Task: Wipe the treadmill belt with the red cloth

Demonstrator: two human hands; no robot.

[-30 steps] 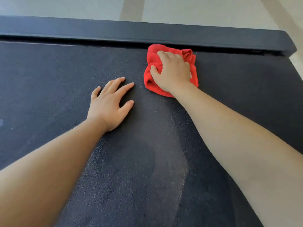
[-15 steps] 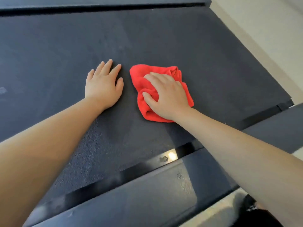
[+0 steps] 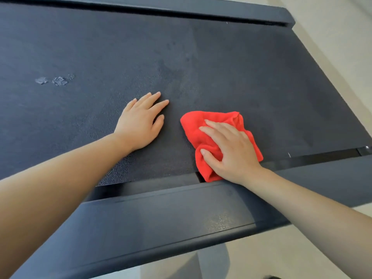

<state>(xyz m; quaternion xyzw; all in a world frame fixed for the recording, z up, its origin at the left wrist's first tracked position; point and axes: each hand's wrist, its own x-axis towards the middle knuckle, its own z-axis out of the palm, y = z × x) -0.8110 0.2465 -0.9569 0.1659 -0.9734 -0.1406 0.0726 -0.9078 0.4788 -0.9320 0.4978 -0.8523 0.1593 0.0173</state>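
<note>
**Two hands, one red cloth**

One bright, crumpled red cloth [image 3: 201, 121] lies at the near edge of the treadmill belt [image 3: 221, 67]. The right hand [image 3: 231, 152] presses it, thumb pinching a fold. The left hand [image 3: 141, 125] rests flat nearby, fingers [image 3: 159, 104] straight.

No legible text, label, brand or number on treadmill belt [image 3: 221, 67], rail [image 3: 161, 218] or red cloth [image 3: 193, 125].
</note>
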